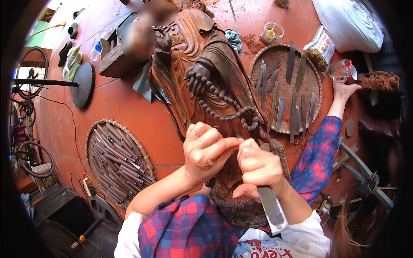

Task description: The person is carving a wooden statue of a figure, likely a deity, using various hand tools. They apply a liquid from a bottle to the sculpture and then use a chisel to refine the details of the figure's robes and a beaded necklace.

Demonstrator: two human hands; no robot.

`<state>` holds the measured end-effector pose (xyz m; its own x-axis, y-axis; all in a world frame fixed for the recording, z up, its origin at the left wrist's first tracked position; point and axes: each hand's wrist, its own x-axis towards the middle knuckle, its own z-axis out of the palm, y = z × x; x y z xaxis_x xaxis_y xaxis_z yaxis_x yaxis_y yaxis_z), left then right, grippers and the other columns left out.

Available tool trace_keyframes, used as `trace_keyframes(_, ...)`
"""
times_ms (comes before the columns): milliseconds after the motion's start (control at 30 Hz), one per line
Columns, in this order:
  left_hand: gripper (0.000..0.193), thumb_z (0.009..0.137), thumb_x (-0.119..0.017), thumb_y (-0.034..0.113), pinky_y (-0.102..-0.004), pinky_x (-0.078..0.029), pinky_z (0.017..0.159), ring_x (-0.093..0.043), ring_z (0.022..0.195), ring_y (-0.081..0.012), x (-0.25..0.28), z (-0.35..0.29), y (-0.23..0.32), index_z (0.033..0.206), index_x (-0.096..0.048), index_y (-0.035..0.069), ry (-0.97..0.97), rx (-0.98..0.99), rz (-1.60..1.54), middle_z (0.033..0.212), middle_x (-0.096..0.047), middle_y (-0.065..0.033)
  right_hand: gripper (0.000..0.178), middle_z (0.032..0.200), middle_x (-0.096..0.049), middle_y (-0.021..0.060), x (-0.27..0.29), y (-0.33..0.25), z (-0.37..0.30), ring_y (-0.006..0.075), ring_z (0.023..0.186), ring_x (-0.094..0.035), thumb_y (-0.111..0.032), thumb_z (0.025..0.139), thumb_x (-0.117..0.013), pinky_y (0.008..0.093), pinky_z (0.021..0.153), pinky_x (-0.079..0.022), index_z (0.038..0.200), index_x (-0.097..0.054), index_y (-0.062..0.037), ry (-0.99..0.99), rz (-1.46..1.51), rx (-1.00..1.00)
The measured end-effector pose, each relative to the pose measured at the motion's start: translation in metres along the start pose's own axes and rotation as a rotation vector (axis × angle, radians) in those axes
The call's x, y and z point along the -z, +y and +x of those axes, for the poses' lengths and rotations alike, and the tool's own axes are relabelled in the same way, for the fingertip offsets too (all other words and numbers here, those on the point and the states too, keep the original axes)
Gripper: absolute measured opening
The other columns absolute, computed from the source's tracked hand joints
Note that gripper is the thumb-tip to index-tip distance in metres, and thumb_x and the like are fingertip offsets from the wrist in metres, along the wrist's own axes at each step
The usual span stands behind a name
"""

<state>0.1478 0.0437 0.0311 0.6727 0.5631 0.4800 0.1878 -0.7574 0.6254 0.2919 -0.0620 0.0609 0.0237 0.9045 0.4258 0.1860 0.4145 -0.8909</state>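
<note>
1. The carving, a dark wooden figure with a string of carved beads, is lying on the red tiled floor; its long axis is running from the person's lap away toward the top of the view.
2. The right hand is closing in a fist round a flat chisel. The chisel's broad steel end is pointing back toward the person, and its working end is hidden against the carving's lower part.
3. The left hand is sitting just left of the right hand, fingers curled and touching it; whether it is gripping the chisel's upper shaft or only steadying it, I cannot tell.
4. Both hands are meeting at the carving's near end, just below the beads, the right one being slightly nearer the body.
5. Right of the carving, a round tray is holding loose blades; left of it, another tray is holding many handled tools.
6. Another person's hand is resting beyond the right tray.
</note>
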Motion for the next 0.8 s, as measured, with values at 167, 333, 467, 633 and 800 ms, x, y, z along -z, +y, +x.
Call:
trace_keyframes(167, 0.029, 0.06, -0.084, 0.016, -0.033, -0.037, 0.066, -0.049, 0.069, -0.0161, 0.0, 0.006, -0.012, 0.088, -0.078, 0.019, 0.045, -0.043, 0.068, 0.065, -0.048, 0.0062, 0.048, 0.062, -0.036, 0.0034, -0.004, 0.01, 0.011, 0.0245, 0.063, -0.044, -0.028, 0.072, -0.087, 0.0391, 0.069, -0.037, 0.056, -0.045, -0.0093, 0.011, -0.04, 0.029)
trace_keyframes(333, 0.027, 0.062, -0.083, 0.017, -0.0337, -0.037, 0.066, -0.05, 0.07, -0.0172, 0.003, 0.001, -0.002, 0.088, -0.078, 0.018, -0.004, -0.042, 0.038, 0.067, -0.049, 0.0057, 0.05, 0.061, -0.034, 0.0016, 0.001, -0.005, 0.008, 0.0224, 0.06, -0.04, -0.028, 0.07, -0.088, 0.0384, 0.067, -0.035, 0.055, -0.043, -0.0105, -0.039, -0.054, -0.012)
trace_keyframes(467, 0.025, 0.062, -0.082, 0.016, -0.034, -0.037, 0.066, -0.05, 0.069, -0.0174, 0.006, 0.007, -0.013, 0.087, -0.077, 0.017, 0.011, -0.072, 0.07, 0.066, -0.047, 0.005, 0.047, 0.061, -0.036, 0.0026, -0.003, 0.008, 0.015, 0.0237, 0.062, -0.043, -0.028, 0.072, -0.086, 0.0395, 0.067, -0.036, 0.056, -0.046, -0.0098, -0.037, -0.082, 0.041)
trace_keyframes(633, 0.022, 0.065, -0.084, 0.018, -0.0345, -0.037, 0.063, -0.05, 0.069, -0.018, 0.006, 0.0, -0.003, 0.087, -0.077, 0.017, -0.025, -0.05, -0.014, 0.067, -0.047, 0.0046, 0.048, 0.059, -0.035, 0.0025, 0.001, -0.003, 0.005, 0.0234, 0.059, -0.041, -0.03, 0.072, -0.086, 0.0388, 0.065, -0.035, 0.055, -0.046, -0.0101, -0.05, -0.006, -0.021)
trace_keyframes(800, 0.024, 0.065, -0.083, 0.018, -0.0344, -0.037, 0.065, -0.049, 0.069, -0.0185, 0.002, 0.0, -0.01, 0.087, -0.077, 0.017, -0.003, -0.045, 0.014, 0.067, -0.047, 0.0037, 0.048, 0.06, -0.037, 0.0025, -0.002, 0.004, 0.007, 0.0235, 0.06, -0.042, -0.028, 0.072, -0.086, 0.0388, 0.067, -0.037, 0.055, -0.046, -0.0096, -0.074, -0.094, 0.014)
